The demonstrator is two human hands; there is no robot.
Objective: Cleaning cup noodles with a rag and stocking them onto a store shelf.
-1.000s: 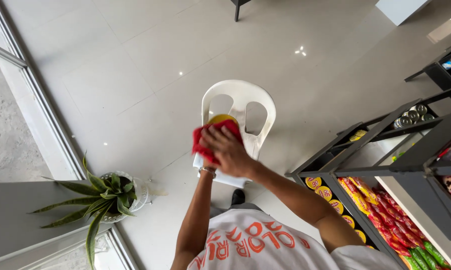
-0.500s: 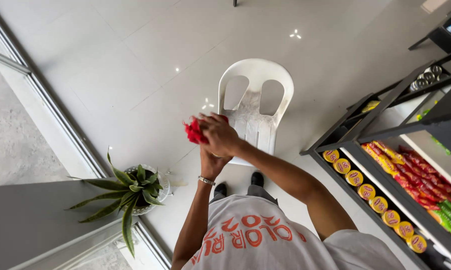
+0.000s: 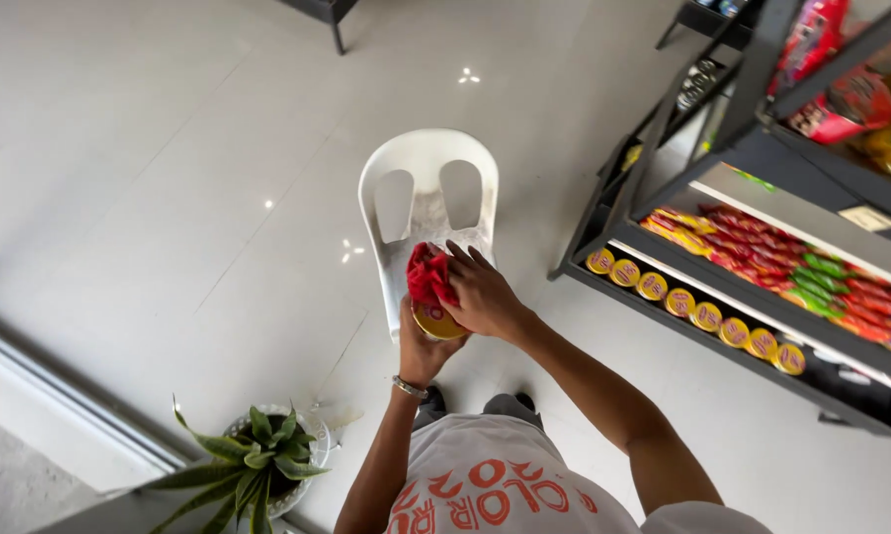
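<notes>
View from above, looking down past the person's white shirt [image 3: 495, 499] with orange print.

Left hand [image 3: 421, 346]: raised in front of the chest, closed around the underside of a small round yellow can [image 3: 437, 321]. A metal bracelet [image 3: 410, 388] sits on that wrist.

Right hand [image 3: 480, 295]: curled over the top of the can, fingers pressing a crumpled red cloth [image 3: 427, 275] against it. The cloth covers the upper part of the can; only the lower yellow side shows. Both hands closed, both full, touching each other at the can.

The can and cloth are held in the air, above the seat edge of a white plastic chair [image 3: 427, 188]. The chair stands on the pale tiled floor [image 3: 169, 178], its back with two openings turned away from the person.

To the right, a dark metal shelf rack [image 3: 762, 158]. Its low shelf carries a row of round yellow cans [image 3: 692, 314] like the held one, lids facing up, and behind them rows of red and green packets [image 3: 762, 252]. More red packets on the upper shelf, partly cut off by the frame.

Lower left: a spiky green potted plant [image 3: 257, 460] in a pale pot, beside a window track along the floor edge. Dark shoes just visible below the hands.
</notes>
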